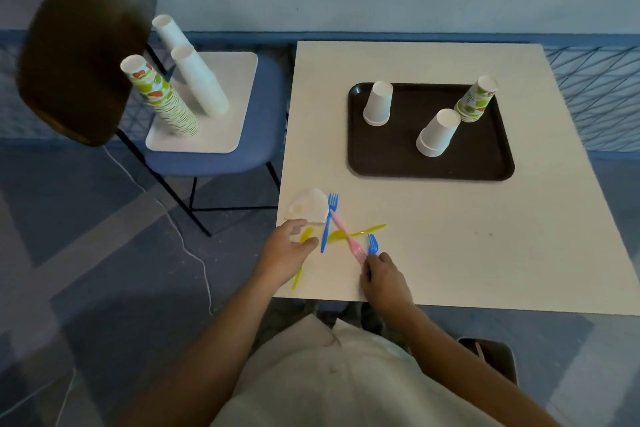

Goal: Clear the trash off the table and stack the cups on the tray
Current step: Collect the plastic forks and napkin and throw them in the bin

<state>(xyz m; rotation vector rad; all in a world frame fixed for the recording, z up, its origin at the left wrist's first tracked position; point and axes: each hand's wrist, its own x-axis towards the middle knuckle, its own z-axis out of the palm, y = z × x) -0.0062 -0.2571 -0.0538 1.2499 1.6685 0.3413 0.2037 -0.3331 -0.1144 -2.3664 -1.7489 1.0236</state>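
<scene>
Pale desk (pixel 450 246), cups already upside down on the dark tray (pixel 381 163). Plastic cutlery (pixel 341 225) sits crisscrossed near the front-left corner; right hand (pixel 384 279) fingers pinch a blue fork (pixel 372 244), left hand (pixel 284 255) fingers loosely curled. Best bunch everything together first, then lift.

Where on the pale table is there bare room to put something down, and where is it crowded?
Free: the wide strip of the pale square table between the dark brown tray and the near edge, right of the right hand; also the far strip behind the tray. Crowded: the near left corner, with the crumpled white paper, coloured plastic forks and left hand.
</scene>
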